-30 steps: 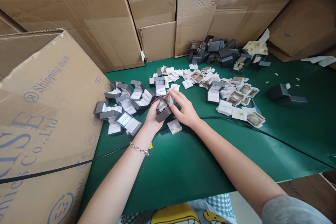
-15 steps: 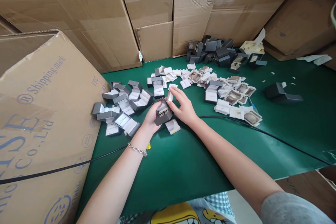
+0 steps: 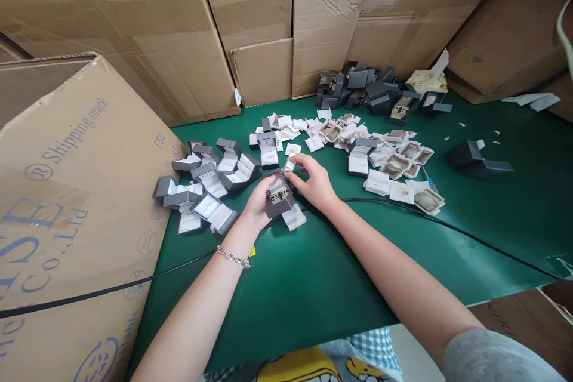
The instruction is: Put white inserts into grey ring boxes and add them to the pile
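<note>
My left hand (image 3: 258,203) is wrapped round a small dark grey jewellery box (image 3: 280,203), whose lid stands up and whose inside faces me. Just right of the box, my right hand (image 3: 313,182) pinches a small white padded insert (image 3: 290,164) between thumb and fingers. A crumpled white insert piece (image 3: 294,218) lies on the table just below the held box. To the left sit several grey boxes (image 3: 215,206) with raised lids and white linings. Many loose white inserts (image 3: 396,164) are heaped to the right and behind my hands.
A large printed carton (image 3: 89,203) stands at the left, and tall cartons (image 3: 259,24) wall the back. Dark boxes (image 3: 358,92) are piled at the rear. A black cable (image 3: 447,224) crosses the green table (image 3: 313,292). One open dark box (image 3: 478,158) lies right.
The box in my left hand has turned more upright, showing more of its inside. My right hand, still pinching the white insert, has shifted only slightly, its fingers more bent.
</note>
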Action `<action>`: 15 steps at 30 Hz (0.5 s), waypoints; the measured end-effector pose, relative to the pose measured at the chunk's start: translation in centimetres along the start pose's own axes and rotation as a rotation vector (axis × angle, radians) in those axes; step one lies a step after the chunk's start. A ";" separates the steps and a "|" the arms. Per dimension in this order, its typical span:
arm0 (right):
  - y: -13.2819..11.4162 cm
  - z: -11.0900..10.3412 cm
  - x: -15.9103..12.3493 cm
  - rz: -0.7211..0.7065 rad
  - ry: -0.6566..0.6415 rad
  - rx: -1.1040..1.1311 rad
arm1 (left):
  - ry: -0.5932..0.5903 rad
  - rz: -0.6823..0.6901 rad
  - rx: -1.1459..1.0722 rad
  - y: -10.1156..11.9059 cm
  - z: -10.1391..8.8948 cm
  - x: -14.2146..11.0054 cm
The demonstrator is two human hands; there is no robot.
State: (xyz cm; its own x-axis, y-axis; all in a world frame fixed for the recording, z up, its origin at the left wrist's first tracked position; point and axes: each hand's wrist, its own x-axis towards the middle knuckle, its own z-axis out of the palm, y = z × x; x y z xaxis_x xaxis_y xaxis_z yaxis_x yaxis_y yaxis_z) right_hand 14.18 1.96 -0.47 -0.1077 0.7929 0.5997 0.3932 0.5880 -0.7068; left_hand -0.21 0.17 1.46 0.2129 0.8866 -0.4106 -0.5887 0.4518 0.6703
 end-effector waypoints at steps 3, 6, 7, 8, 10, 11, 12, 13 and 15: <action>0.1 -0.1 0.0 0.036 -0.026 0.037 | 0.008 -0.002 0.005 0.0 -0.1 0.0; 0.2 -0.2 0.0 0.086 -0.076 0.079 | 0.003 0.002 0.001 0.0 -0.3 0.1; 0.2 -0.2 0.1 0.104 -0.091 0.088 | 0.000 0.002 0.004 0.0 -0.4 0.2; 0.2 -0.3 0.1 0.121 -0.105 0.093 | -0.006 0.001 0.009 0.0 -0.4 0.2; 0.2 -0.3 0.1 0.150 -0.116 0.100 | -0.014 -0.002 0.016 -0.1 -0.5 0.3; 0.2 -0.3 0.2 0.162 -0.113 0.107 | -0.013 -0.004 0.017 -0.1 -0.5 0.3; 0.2 -0.3 0.2 0.173 -0.106 0.118 | -0.011 -0.007 0.019 -0.1 -0.6 0.3; 0.1 -0.2 0.2 0.183 -0.098 0.129 | -0.007 -0.010 0.022 -0.1 -0.6 0.2; 0.1 -0.1 0.2 0.197 -0.084 0.153 | -0.001 -0.017 0.037 -0.1 -0.5 0.1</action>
State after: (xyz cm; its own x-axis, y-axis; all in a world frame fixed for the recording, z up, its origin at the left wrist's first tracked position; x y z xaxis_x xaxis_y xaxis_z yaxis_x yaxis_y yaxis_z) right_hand 14.29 2.13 -0.40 -0.1205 0.9011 0.4166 0.2722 0.4336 -0.8590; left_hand -0.50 0.17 1.05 0.2231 0.8790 -0.4215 -0.5558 0.4699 0.6858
